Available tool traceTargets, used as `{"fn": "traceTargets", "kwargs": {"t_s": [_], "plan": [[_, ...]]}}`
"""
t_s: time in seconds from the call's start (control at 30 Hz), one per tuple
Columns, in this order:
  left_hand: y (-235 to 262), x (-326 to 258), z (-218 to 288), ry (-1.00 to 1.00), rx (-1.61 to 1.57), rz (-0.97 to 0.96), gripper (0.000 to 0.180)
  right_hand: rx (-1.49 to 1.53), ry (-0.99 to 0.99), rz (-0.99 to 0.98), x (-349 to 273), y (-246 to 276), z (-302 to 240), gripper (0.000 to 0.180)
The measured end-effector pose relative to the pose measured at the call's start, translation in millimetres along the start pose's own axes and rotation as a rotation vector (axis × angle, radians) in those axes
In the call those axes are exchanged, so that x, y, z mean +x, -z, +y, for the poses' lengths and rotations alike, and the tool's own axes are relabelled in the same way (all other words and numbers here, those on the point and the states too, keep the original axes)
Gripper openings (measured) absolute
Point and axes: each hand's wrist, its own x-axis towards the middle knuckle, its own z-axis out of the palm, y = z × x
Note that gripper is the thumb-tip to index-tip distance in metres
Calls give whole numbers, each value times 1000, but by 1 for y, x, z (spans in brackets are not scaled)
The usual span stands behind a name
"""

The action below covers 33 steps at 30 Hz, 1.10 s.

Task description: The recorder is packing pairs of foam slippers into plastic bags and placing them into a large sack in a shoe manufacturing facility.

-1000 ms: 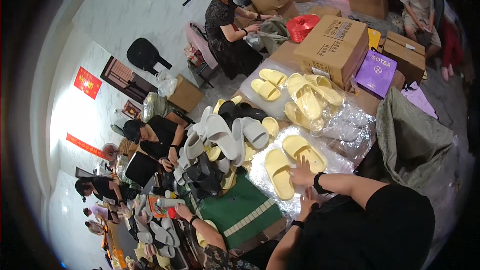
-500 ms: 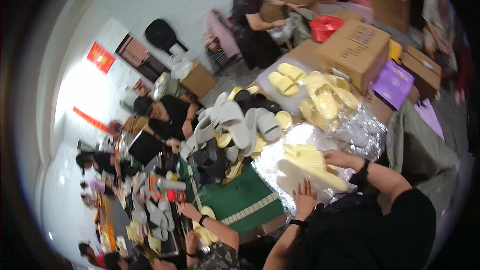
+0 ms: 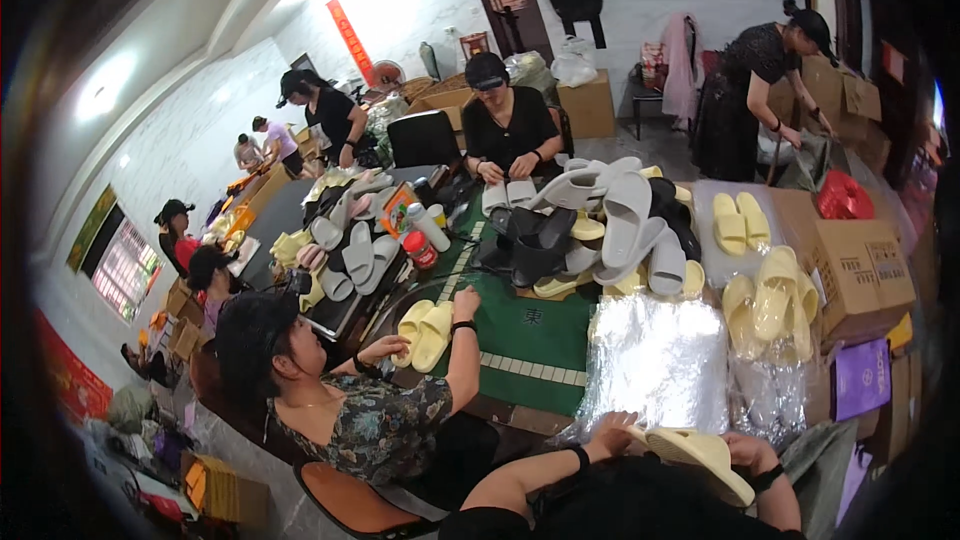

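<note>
As I view the hands remotely, left hand (image 3: 610,435) and right hand (image 3: 752,452) both grip yellow slippers (image 3: 700,454), held tilted between them; shiny clear plastic (image 3: 655,360) lies just beyond, grey slippers (image 3: 627,212) farther out.

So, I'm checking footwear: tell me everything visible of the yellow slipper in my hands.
The yellow slipper looks like moulded foam, with a finely textured patch showing. Held beside the shiny plastic, it tilts down to the right, the left hand at its left end, the right hand touching its right side.
</note>
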Motion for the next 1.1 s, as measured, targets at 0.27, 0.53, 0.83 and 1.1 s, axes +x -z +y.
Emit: {"fn": "traceTargets", "kwargs": {"t_s": [0.27, 0.53, 0.83, 1.1], "plan": [[-24, 10, -11, -50, 87, 369, 29, -52, -132, 50, 1, -34, -40, 30], [33, 34, 0, 235, -162, 606, 16, -72, -33, -10, -5, -19, -47, 35], [-5, 28, -29, 2, 56, 118, 16, -607, -37, 75, 4, -37, -61, 31], [4, 61, -31, -71, -522, 376, 23, -599, 24, 313, 6, -61, -61, 26]]}}
